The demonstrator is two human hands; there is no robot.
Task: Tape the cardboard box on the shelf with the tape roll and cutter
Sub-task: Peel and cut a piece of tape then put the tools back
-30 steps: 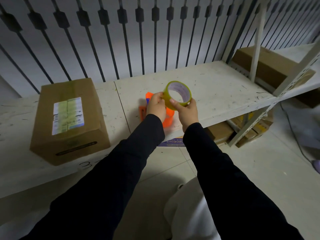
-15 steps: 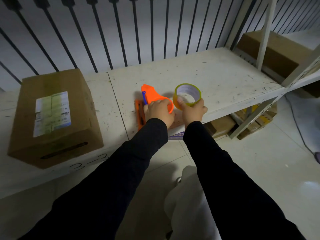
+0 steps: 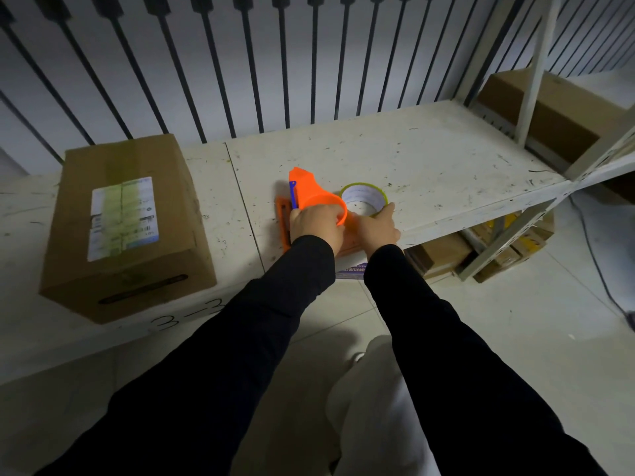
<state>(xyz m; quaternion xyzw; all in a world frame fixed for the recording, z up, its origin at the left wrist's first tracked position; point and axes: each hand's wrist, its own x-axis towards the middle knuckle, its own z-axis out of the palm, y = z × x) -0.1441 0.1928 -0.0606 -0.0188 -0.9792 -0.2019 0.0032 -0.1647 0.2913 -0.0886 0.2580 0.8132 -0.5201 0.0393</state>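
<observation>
Standing at the white shelf (image 3: 429,159), the person has both hands together near its front edge. Their left hand (image 3: 316,226) curls round the ring end of the orange tape cutter (image 3: 309,194), lifting it off the board. Their right hand (image 3: 378,226) pinches the near rim of the yellowish tape roll (image 3: 364,199), which sits right beside the cutter's ring, close to touching it. Whether the roll rests flat on the shelf or is slightly raised is hard to tell. A second flat orange piece (image 3: 282,221) lies on the shelf just left of the left hand, partly hidden by it.

The cardboard box (image 3: 123,221) to be taped stands well apart to the left, closed, with a printed label (image 3: 122,218) on top and neither hand near it.

My guess is the roll is about to be fitted onto the cutter. The risk is a crooked seating: if the roll goes on tilted or the wrong way round, the tape would feed sticky side up or snag. The cutter's toothed edge is not clearly visible, so fingers near it could get nicked. The roll is also near the shelf's front edge and could slip off and roll away across the floor (image 3: 515,338).
</observation>
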